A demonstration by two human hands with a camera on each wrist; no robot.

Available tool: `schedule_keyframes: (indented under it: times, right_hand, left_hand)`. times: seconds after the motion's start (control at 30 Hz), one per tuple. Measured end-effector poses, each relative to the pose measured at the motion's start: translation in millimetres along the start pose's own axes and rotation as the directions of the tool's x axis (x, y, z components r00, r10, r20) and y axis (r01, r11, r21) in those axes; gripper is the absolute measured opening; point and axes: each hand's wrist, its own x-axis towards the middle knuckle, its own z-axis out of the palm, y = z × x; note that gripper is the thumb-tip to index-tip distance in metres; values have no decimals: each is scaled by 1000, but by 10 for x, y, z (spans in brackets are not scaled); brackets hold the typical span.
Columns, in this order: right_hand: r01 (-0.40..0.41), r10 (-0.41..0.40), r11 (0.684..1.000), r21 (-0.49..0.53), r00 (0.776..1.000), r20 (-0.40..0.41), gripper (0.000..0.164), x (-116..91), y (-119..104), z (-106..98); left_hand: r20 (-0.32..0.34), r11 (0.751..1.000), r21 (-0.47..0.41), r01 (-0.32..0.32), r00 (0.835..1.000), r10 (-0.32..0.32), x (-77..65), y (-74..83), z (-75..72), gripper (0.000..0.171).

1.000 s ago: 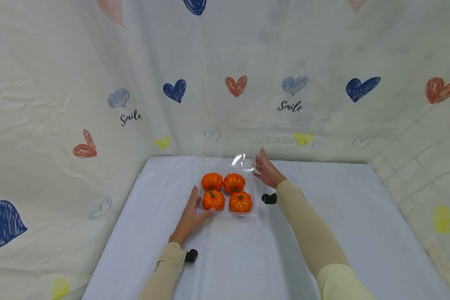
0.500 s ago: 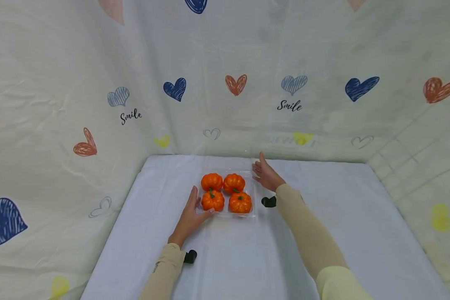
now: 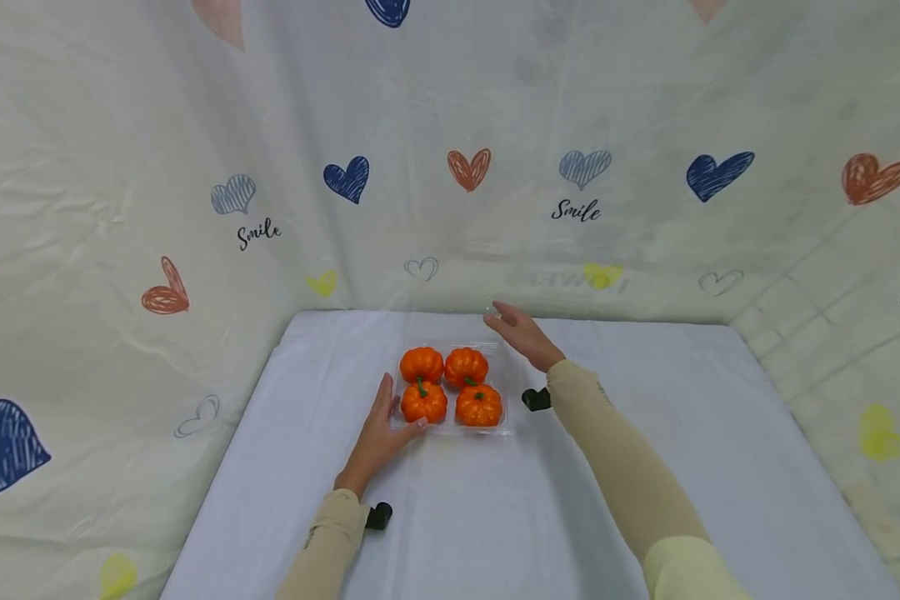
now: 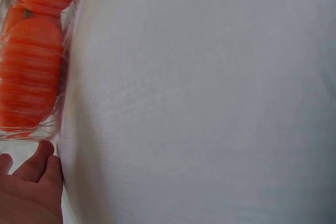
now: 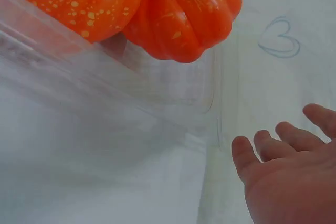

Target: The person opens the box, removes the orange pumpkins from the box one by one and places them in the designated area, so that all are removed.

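Note:
A clear plastic clamshell box (image 3: 504, 392) sits on the white table, its hinged see-through lid raised at the back and barely visible. Several orange toy pumpkins (image 3: 424, 402) with green stems fill it in two rows. My left hand (image 3: 378, 437) rests at the box's front left corner, thumb along the front edge and straight fingers along the left side. In the left wrist view, fingertips (image 4: 44, 148) meet the box's end. Behind the box's right side my right hand (image 3: 523, 335) is raised with extended fingers near the lid; whether it touches the lid, I cannot tell.
White cloth covers the table (image 3: 645, 433). A pale curtain (image 3: 465, 100) with printed hearts hangs behind it and along both sides. Black wrist cameras (image 3: 536, 399) are strapped at both sleeves.
My right hand has shifted left and slightly up, its fingers tilting from upright toward the left over the lid area. The bright glint on the lid has gone. My left hand stays put.

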Motion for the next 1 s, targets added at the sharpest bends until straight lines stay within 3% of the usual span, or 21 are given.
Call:
schedule_keyframes:
  times: [0.13,0.3,0.53,0.73,1.0]
  right_hand:
    - [64,-57,990,-129,997,58,81,-2,-96,125]
    - [113,-72,955,-274,985,158,75,-7,-131,297]
    - [153,-57,927,-342,960,273,68,-45,-117,451]
    - [153,-26,898,-413,955,297,62,-62,-70,503]
    - [217,-103,870,-443,958,268,52,-91,-86,521]
  left_hand:
    - [5,1000,3,7,1000,-7,4,13,-11,121]
    - [12,1000,12,18,1000,-18,5,28,-13,121]
    - [6,1000,11,9,1000,-9,-3,0,-1,122]
    - [3,1000,8,14,1000,-14,-14,-22,13,122]
    - [8,1000,2,31,999,-31,-28,37,8,121]
